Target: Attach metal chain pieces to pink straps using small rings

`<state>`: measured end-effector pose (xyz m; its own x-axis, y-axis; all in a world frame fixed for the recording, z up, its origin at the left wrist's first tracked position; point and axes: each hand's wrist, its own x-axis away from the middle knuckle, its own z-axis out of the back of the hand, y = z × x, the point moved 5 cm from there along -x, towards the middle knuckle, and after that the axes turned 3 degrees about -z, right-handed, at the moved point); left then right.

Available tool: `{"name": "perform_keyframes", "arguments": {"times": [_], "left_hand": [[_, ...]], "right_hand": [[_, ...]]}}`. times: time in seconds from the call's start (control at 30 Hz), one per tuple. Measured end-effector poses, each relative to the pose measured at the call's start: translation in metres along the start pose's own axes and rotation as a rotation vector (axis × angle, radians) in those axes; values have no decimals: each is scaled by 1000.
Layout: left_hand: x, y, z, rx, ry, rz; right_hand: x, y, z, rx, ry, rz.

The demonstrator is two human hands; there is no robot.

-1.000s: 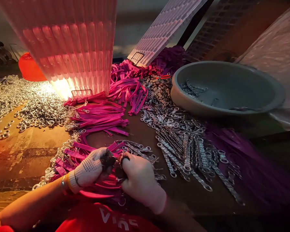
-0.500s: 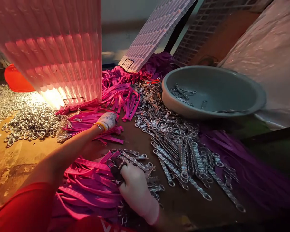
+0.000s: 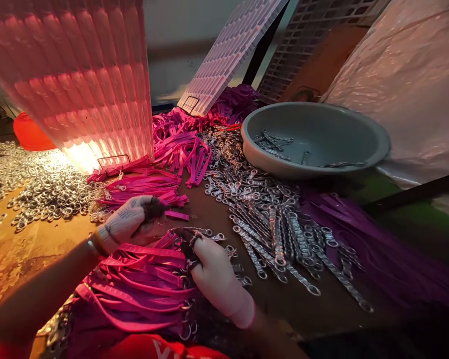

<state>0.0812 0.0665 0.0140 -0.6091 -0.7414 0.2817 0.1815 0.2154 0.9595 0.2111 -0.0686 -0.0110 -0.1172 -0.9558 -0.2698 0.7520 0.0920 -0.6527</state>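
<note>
My left hand (image 3: 132, 219), in a dotted white glove with dark fingertips, is closed above the near pile of pink straps (image 3: 145, 262). What it pinches, if anything, is hidden in blur. Just to its right is my right hand (image 3: 217, 274), in a pale glove with dark fingers. Its fingers are curled around a braided metal strip with ring ends (image 3: 195, 238), partly covered by them. Rings hang from the right ends of the pink straps below. Another bundle of pink straps (image 3: 144, 189) lies flat beyond my left hand.
Many braided metal strips (image 3: 280, 239) are heaped on the right, below a grey basin (image 3: 314, 167) holding a few more. Loose metal rings (image 3: 60, 187) cover the left. Ribbed translucent panels (image 3: 97, 99) lean at the back near a bright light. Purple straps (image 3: 359, 239) lie far right.
My left hand has drawn back from the far pink bundle toward me, close to my right hand. The right hand has moved only slightly right. The view has shifted a little.
</note>
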Motion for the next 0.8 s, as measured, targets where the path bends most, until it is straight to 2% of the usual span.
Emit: {"name": "perform_keyframes", "arguments": {"times": [0.1,0.23,0.4,0.57,0.67,0.8], "left_hand": [[52,-23,-6,28,-17,68],[88,-44,-18,-71,25,108],[101,-42,-26,-284,65,-23],[105,-58,-34,-481,-92,-174],[108,-71,-33,-583,-74,-262],[114,-86,-28,-343,-48,-64]], "right_hand": [[3,-12,-7,84,-57,40],[12,-33,-15,269,-114,117],[28,-47,-19,444,-150,188],[42,-47,-27,484,-124,173],[45,-47,-31,502,-198,104],[42,-50,-24,489,-335,7]]}}
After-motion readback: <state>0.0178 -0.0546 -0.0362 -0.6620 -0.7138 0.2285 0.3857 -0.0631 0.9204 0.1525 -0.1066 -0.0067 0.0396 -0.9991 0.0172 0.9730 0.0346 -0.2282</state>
